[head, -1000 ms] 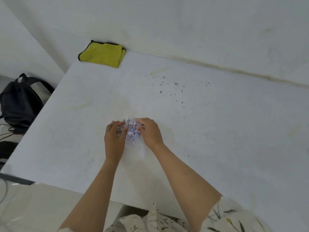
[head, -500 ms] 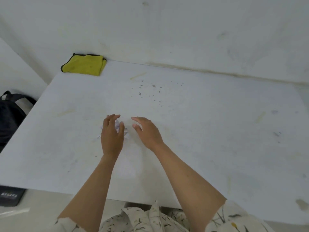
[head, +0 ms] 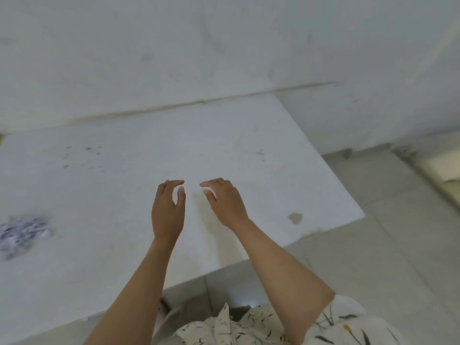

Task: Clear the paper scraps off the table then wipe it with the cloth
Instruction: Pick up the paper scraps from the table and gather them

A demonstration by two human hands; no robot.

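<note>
Both hands, left hand [head: 167,213] and right hand [head: 226,203], hovered empty with fingers loosely spread, well apart from the paper scraps [head: 23,234]; wiping the table [head: 99,257] now would likely scatter them.

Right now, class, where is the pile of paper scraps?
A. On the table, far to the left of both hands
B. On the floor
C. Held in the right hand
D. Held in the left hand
A: the paper scraps lie on the table, well apart from the empty left hand and right hand.
</note>
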